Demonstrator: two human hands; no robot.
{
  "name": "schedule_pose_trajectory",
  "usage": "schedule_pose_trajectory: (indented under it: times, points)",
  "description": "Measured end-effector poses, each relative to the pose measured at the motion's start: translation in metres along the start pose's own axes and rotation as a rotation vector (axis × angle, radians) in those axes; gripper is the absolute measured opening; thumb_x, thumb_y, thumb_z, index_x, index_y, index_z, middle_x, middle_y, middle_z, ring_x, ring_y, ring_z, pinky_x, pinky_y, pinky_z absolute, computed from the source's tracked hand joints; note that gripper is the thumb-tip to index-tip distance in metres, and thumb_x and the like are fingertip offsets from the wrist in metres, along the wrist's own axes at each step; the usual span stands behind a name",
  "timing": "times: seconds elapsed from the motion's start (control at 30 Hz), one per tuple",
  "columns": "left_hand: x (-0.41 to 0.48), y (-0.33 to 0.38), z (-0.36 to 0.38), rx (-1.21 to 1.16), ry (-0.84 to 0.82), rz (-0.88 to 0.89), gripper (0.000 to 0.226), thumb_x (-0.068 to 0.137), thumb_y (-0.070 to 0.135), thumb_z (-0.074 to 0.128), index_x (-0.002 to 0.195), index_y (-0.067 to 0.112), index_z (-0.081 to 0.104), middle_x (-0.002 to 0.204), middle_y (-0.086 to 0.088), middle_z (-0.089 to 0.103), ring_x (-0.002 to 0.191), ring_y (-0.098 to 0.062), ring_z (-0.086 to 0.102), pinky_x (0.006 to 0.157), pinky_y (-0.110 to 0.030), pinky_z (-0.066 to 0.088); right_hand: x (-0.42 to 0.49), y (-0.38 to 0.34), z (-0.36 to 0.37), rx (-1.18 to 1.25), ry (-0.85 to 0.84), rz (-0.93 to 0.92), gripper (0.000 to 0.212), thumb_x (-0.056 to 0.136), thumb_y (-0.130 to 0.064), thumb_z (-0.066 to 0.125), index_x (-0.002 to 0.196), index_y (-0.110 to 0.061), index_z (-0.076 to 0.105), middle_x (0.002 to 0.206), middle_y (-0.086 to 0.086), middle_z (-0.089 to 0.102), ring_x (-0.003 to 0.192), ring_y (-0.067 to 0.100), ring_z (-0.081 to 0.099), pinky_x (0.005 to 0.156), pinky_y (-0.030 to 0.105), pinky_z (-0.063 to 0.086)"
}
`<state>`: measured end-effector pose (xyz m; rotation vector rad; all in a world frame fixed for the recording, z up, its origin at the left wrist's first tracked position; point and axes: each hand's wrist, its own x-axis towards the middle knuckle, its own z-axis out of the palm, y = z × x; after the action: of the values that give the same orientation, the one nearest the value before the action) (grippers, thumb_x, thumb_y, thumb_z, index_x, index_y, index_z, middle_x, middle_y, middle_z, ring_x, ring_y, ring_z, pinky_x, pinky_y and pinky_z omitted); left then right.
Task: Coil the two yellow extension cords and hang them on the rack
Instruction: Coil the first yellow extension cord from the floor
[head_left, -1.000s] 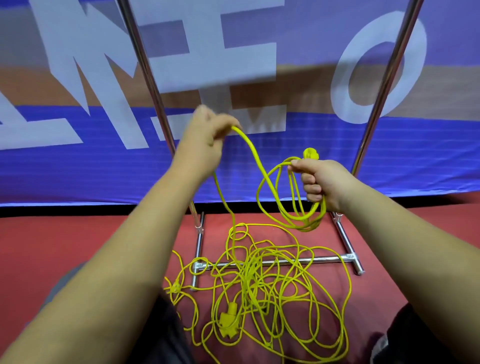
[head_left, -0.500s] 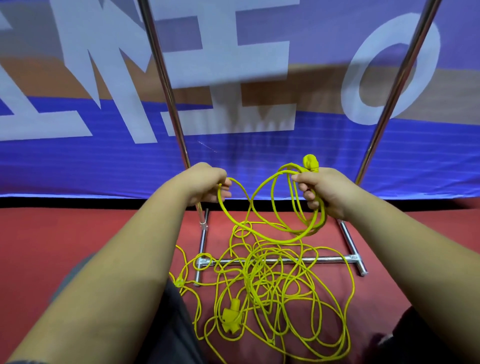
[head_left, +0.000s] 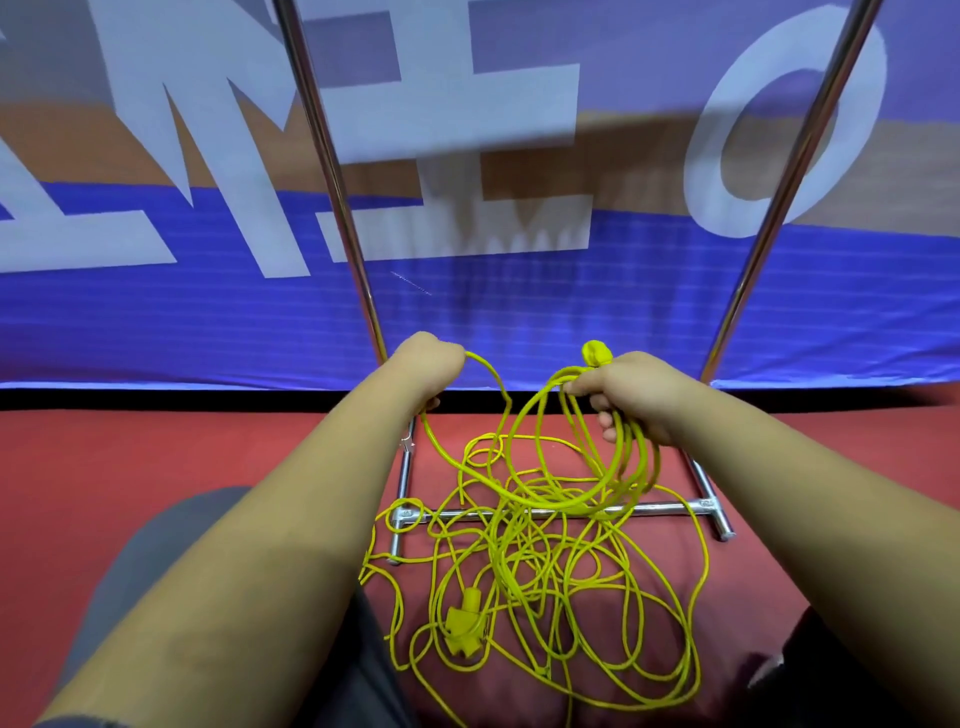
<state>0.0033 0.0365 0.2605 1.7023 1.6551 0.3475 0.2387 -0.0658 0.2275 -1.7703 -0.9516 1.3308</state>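
A tangle of yellow extension cord (head_left: 550, 582) lies on the red floor across the rack's base, with a yellow socket end (head_left: 464, 621) near its lower left. My right hand (head_left: 631, 397) grips a few hanging coils (head_left: 597, 483) of cord, and a yellow plug (head_left: 596, 353) sticks up above its thumb. My left hand (head_left: 428, 364) pinches a strand (head_left: 488, 379) that arcs from it down into the coils. The chrome rack (head_left: 566, 512) stands just beyond my hands, its two uprights rising out of view.
A blue, tan and white banner (head_left: 467, 291) hangs close behind the rack. The rack's left upright (head_left: 332, 176) and right upright (head_left: 795, 176) flank my hands. My dark-trousered knees (head_left: 171, 561) show at the bottom corners.
My left hand has dropped from its raised position to level with my right, and slid along the strand. The coils in my right hand hang lower. The camera tilted down slightly.
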Motion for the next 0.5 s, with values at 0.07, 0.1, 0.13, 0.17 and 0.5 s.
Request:
schedule_pose_trajectory:
  times: [0.07, 0.1, 0.13, 0.17, 0.5]
  points:
    - [0.000, -0.003, -0.002, 0.098, 0.007, 0.071, 0.027, 0.104, 0.028, 0.054, 0.116, 0.011, 0.071, 0.089, -0.006, 0.063, 0.079, -0.026, 0.055, 0.082, -0.040, 0.056, 0.006, 0.007, -0.003, 0.031, 0.088, 0.080, 0.019, 0.094, -0.016, 0.074, 0.083, -0.009, 0.060, 0.052, 0.003, 0.049, 0.041, 0.017, 0.050, 0.046, 0.028, 0.051]
    - [-0.001, -0.005, -0.002, 0.148, 0.008, 0.111, 0.025, 0.106, 0.030, 0.052, 0.113, 0.018, 0.073, 0.082, -0.002, 0.059, 0.076, -0.023, 0.053, 0.075, -0.035, 0.051, 0.008, 0.010, -0.004, 0.058, 0.134, 0.106, 0.019, 0.095, -0.014, 0.072, 0.082, -0.008, 0.060, 0.052, 0.003, 0.050, 0.039, 0.015, 0.050, 0.045, 0.028, 0.052]
    - [-0.001, -0.007, -0.002, 0.181, 0.011, 0.157, 0.025, 0.107, 0.030, 0.050, 0.110, 0.022, 0.074, 0.080, 0.001, 0.058, 0.077, -0.022, 0.053, 0.071, -0.032, 0.046, 0.010, 0.012, -0.005, 0.093, 0.171, 0.121, 0.017, 0.097, -0.012, 0.070, 0.084, -0.008, 0.060, 0.054, 0.003, 0.050, 0.038, 0.015, 0.050, 0.044, 0.028, 0.052]
    - [0.001, -0.010, -0.001, 0.195, 0.003, 0.207, 0.025, 0.108, 0.029, 0.050, 0.107, 0.024, 0.074, 0.081, 0.003, 0.059, 0.079, -0.021, 0.054, 0.067, -0.031, 0.043, 0.012, 0.014, -0.005, 0.131, 0.194, 0.122, 0.013, 0.098, -0.011, 0.069, 0.089, -0.007, 0.061, 0.056, 0.004, 0.050, 0.038, 0.014, 0.050, 0.044, 0.029, 0.053]
    - [-0.009, -0.002, 0.005, 0.121, -0.544, 0.579, 0.019, 0.105, 0.023, 0.060, 0.111, 0.031, 0.076, 0.113, 0.011, 0.075, 0.113, -0.008, 0.067, 0.103, -0.026, 0.048, 0.014, 0.011, 0.009, 0.087, -0.014, -0.089, 0.021, 0.098, -0.021, 0.073, 0.110, -0.005, 0.071, 0.088, 0.006, 0.079, 0.071, 0.019, 0.071, 0.062, 0.035, 0.059]
